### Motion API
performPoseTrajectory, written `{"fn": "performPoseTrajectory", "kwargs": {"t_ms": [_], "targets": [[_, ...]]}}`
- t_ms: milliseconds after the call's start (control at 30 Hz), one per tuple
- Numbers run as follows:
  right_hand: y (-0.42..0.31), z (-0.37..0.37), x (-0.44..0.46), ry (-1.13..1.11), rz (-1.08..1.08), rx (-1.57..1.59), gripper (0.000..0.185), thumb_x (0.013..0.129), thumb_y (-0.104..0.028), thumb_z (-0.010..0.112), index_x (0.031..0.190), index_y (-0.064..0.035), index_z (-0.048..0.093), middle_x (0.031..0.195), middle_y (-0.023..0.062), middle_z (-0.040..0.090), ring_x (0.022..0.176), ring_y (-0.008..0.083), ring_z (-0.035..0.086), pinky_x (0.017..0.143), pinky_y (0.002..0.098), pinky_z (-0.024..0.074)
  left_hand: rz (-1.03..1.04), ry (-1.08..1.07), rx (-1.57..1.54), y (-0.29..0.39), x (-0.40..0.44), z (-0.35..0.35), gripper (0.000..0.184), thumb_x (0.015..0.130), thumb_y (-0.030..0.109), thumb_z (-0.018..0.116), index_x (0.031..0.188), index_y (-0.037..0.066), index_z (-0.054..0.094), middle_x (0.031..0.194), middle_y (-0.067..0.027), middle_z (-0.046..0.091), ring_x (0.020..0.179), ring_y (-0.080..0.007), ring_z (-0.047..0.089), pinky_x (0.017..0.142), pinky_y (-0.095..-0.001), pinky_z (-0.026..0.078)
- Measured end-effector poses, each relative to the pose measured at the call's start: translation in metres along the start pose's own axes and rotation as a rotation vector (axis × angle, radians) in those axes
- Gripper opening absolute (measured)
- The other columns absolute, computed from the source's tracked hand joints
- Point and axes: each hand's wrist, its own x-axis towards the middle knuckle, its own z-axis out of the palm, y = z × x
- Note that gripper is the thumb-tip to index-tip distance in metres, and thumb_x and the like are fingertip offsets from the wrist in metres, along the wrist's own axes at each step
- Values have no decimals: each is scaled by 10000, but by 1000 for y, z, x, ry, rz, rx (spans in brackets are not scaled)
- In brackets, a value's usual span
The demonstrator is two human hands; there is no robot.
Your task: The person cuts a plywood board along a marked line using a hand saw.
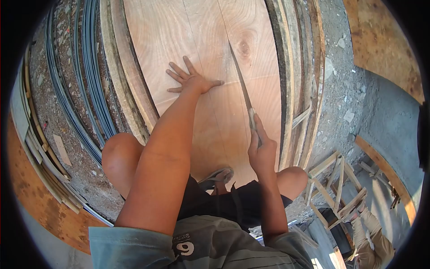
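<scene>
A wide sheet of plywood (210, 107) with dark lines along it lies beneath me. On its left part rests my left hand (192, 82), palm down with the fingers spread. My right hand (260, 145) is wrapped round the handle of a hand saw (242, 85), at the sheet's right side. The narrow blade points up and to the left, its tip near the top of a thin dark line in the wood. A sandaled foot (220, 177) shows at the sheet's near end.
Timber beams (125, 67) flank the sheet on the left, with more beams (295, 80) on the right. Steel rods (89, 67) lie further left. At the lower right are a wooden frame (338, 186) and another person's legs (374, 233). Stained boards (385, 40) lie upper right.
</scene>
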Motion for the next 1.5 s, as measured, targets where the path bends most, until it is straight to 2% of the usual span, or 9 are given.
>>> {"fn": "performPoseTrajectory", "kwargs": {"t_ms": [133, 300, 467, 600, 700, 833, 1067, 1333, 1500], "targets": [[-3, -10, -9, -1, 8, -5, 475, 1013, -26, 601, 1481, -102, 627, 852, 288, 714, 611, 358, 711, 592, 384, 532, -13, -14, 14, 2, 0, 1, 1751, 530, 832, 892, 1648, 206, -301, 1671, -240, -397, 1553, -457, -345, 1147, -859, 58], [-26, 56, 138, 7, 6, -15, 428, 1042, -119, 577, 1466, -136, 635, 721, 285, 659, 608, 431, 662, 604, 441, 526, -9, 1, -1, 3, -5, -3, 1736, 549, 828, 888, 1646, 205, -305, 1670, -240, -400, 1552, -455, -349, 1147, -859, 54], [-25, 12, 52, -80, 139, -67, 449, 1034, -92, 583, 1479, -139, 628, 741, 296, 671, 650, 421, 683, 637, 434, 541, 7, 10, -9, 2, -3, -2, 1716, 562, 815, 889, 1654, 208, -288, 1674, -239, -393, 1551, -454, -351, 1152, -856, 56], [24, -11, -37, 79, -93, 39, 481, 1035, -69, 582, 1508, -151, 605, 703, 276, 653, 600, 375, 682, 618, 432, 539, -3, -10, 11, 3, -4, -3, 1703, 572, 802, 891, 1659, 207, -277, 1678, -238, -388, 1551, -459, -349, 1152, -856, 57], [-4, 7, 39, -63, 105, -62, 466, 1039, -88, 571, 1499, -150, 614, 708, 281, 655, 596, 392, 675, 620, 439, 541, -2, 15, 3, 2, -3, 1, 1706, 569, 807, 890, 1658, 208, -278, 1676, -236, -392, 1551, -456, -352, 1151, -859, 52], [-20, 64, 143, 46, -42, -32, 439, 1050, -175, 559, 1484, -142, 617, 692, 286, 627, 572, 439, 626, 595, 494, 496, -5, 6, -3, -1, -7, 1, 1707, 567, 809, 889, 1659, 207, -277, 1675, -233, -396, 1549, -454, -355, 1151, -858, 48], [18, -11, -47, 31, -48, 11, 504, 1011, 1, 597, 1508, -84, 595, 726, 249, 664, 551, 306, 667, 552, 354, 483, 2, -5, 0, 1, 0, 3, 1751, 531, 839, 886, 1644, 207, -308, 1665, -245, -404, 1544, -456, -364, 1135, -868, 58], [-9, 48, 122, -35, 55, 14, 449, 1047, -136, 570, 1493, -152, 618, 683, 266, 639, 566, 404, 630, 601, 450, 511, 24, 16, -2, 1, 1, 3, 1749, 534, 846, 880, 1644, 204, -309, 1665, -249, -403, 1543, -455, -366, 1138, -865, 56], [-11, 25, 68, -86, 131, -34, 452, 1048, -122, 571, 1498, -122, 609, 782, 278, 702, 637, 404, 696, 649, 445, 548, 19, 27, -13, -1, -5, 4, 1707, 565, 821, 883, 1655, 220, -287, 1670, -233, -405, 1549, -452, -357, 1156, -852, 37]]}}
